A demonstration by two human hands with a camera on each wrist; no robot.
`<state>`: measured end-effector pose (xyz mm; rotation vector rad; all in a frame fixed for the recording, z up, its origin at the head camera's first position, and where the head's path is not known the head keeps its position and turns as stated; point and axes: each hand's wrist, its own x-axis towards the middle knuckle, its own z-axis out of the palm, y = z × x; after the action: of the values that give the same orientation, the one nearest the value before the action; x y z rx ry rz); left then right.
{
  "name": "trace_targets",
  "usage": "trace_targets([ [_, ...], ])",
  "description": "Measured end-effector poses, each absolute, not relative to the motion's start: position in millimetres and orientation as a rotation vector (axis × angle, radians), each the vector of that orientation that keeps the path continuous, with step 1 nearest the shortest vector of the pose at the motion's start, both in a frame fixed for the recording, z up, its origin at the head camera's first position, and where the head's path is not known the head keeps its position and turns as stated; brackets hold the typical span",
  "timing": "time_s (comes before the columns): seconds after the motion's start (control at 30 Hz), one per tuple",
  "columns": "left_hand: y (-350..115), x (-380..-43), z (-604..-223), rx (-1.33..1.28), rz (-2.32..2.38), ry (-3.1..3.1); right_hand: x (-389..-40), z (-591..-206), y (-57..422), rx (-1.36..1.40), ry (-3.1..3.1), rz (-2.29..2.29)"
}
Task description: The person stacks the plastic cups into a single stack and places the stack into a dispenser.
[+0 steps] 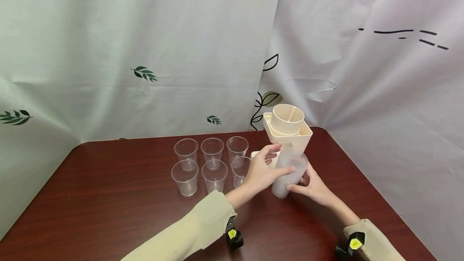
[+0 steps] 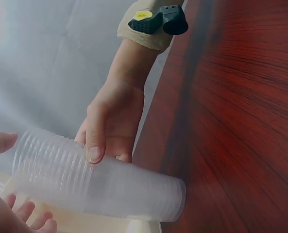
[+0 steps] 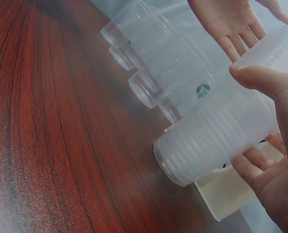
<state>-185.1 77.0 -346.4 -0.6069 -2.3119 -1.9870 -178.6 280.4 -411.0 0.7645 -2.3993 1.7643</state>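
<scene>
My right hand [image 1: 313, 186] grips a tall stack of clear plastic cups [image 1: 288, 182], its thumb on the near side and its fingers behind. The stack leans to the right, its base low over the table. At the rim end is my left hand [image 1: 262, 170], thumb and fingers spread to either side of the top cups; in the right wrist view the fingers of this left hand [image 3: 231, 24] look straight. Several single clear cups [image 1: 186, 178] stand upright in two rows left of the hands, and the left hand partly covers the nearest right one.
A cream plastic holder [image 1: 290, 142] with a round open cup [image 1: 287, 121] on top stands behind the stack at the table's back right. The dark red wooden table [image 1: 119, 204] runs up to white printed cloth [image 1: 174, 51] at the back and sides.
</scene>
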Motion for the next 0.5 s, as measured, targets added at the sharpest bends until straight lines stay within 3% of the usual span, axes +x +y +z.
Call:
trace_targets([
  [0.5, 46.4, -189.3, -343.7, -0.595, -2.04, -2.213, -179.2, -411.2, 280.8, 0.748, -2.406, 1.726],
])
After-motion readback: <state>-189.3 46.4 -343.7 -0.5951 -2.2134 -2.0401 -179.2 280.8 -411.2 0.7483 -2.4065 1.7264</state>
